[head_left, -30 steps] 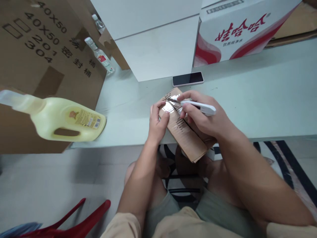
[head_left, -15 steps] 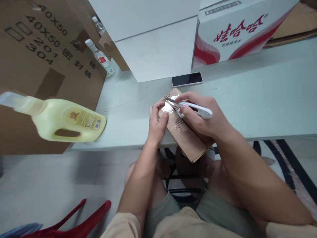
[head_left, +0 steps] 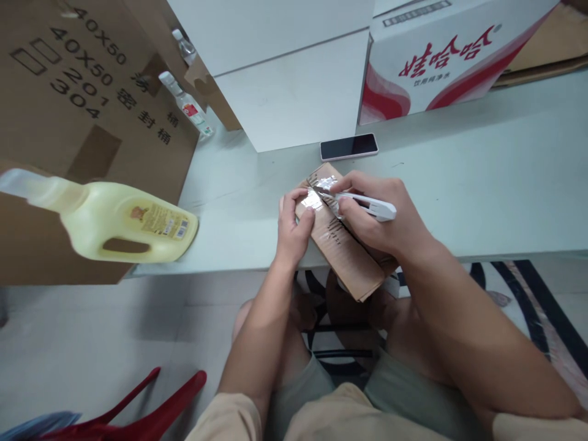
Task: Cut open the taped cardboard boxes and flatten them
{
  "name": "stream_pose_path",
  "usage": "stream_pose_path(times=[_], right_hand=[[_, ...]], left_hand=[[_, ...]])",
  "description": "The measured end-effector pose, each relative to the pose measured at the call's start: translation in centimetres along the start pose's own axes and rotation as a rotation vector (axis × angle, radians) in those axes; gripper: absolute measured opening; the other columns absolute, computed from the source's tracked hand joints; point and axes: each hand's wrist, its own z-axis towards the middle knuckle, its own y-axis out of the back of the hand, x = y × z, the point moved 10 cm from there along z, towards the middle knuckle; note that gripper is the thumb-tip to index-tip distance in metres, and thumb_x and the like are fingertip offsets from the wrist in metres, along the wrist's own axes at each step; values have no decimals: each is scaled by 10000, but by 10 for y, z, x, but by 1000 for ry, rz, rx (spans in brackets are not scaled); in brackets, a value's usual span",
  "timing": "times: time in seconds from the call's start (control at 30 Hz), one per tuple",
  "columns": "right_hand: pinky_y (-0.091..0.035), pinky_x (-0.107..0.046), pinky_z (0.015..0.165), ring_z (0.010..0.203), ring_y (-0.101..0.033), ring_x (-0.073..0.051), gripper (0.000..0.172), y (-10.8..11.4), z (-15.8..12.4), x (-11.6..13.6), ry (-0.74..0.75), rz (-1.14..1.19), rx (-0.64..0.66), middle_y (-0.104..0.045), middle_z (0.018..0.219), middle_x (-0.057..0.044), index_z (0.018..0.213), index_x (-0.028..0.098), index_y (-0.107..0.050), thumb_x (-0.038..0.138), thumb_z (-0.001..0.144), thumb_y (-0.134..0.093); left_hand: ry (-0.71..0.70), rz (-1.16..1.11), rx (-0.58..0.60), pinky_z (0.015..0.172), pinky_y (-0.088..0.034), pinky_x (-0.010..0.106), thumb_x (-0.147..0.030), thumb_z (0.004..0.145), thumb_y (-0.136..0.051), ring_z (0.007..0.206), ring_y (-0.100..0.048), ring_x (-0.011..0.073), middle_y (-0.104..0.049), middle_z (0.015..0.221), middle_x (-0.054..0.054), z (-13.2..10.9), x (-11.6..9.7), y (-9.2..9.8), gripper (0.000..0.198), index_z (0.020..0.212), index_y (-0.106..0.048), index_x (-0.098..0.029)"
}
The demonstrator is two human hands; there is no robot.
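Note:
A small brown cardboard box (head_left: 351, 263) lies slantwise over the front edge of the table, its near end sticking out above my knees. Shiny clear tape covers part of its far end. My left hand (head_left: 294, 223) is closed around the far left side of the box, thumb on top. In my right hand (head_left: 376, 211) is a white utility knife (head_left: 379, 208), gripped between thumb and fingers. The blade points left and its tip touches the taped seam near my left fingers.
Behind the box lies a phone (head_left: 349, 147), in front of a tall white carton (head_left: 294, 92). A red-and-white carton (head_left: 427, 79) stands to its right. At left are a yellow jug (head_left: 124, 214), a clear bottle (head_left: 190, 110) and a large cardboard box (head_left: 96, 135). A red chair (head_left: 160, 404) is below.
The knife has shifted very slightly right along the tape and turned a little in my right hand. My left hand keeps its hold on the box.

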Motion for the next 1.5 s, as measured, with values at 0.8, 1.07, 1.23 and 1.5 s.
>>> stream_pose_path(times=[0.8, 1.07, 1.23, 1.5], right_hand=[[-386, -268, 603, 585, -535, -136, 246, -10, -1, -1, -5, -54, 93, -676, 689, -3, 926, 203, -730, 316, 804, -549], [-352, -269, 523, 469, -429, -115, 171, 8, -2, 3, 21, -60, -66, -550, 519, 21, 724, 205, -675, 255, 720, -511], [-368, -279, 573, 531, -494, -136, 221, 2, -1, 0, -17, -111, -2, -622, 598, 4, 824, 215, -711, 295, 750, -519], [-343, -286, 564, 544, -509, -145, 228, -2, -1, -2, -23, -125, 34, -647, 611, 0, 841, 220, -733, 312, 762, -540]], left_hand=[[27, 8, 15, 1068, -407, 434, -553, 874, -607, 1146, -559, 259, -592, 1131, 67, 1, 4, 1, 370, 1107, -586, -267], [52, 17, 40, 1053, -416, 434, -560, 843, -634, 1127, -562, 266, -599, 1125, 73, 5, 10, 4, 395, 1108, -601, -268], [43, 12, 20, 1054, -420, 430, -561, 850, -621, 1139, -569, 266, -603, 1134, 71, 4, 8, 4, 393, 1101, -599, -260], [31, 5, 27, 1028, -427, 406, -641, 849, -607, 1122, -568, 256, -620, 1151, 67, 3, 5, 5, 462, 1112, -583, -262]])
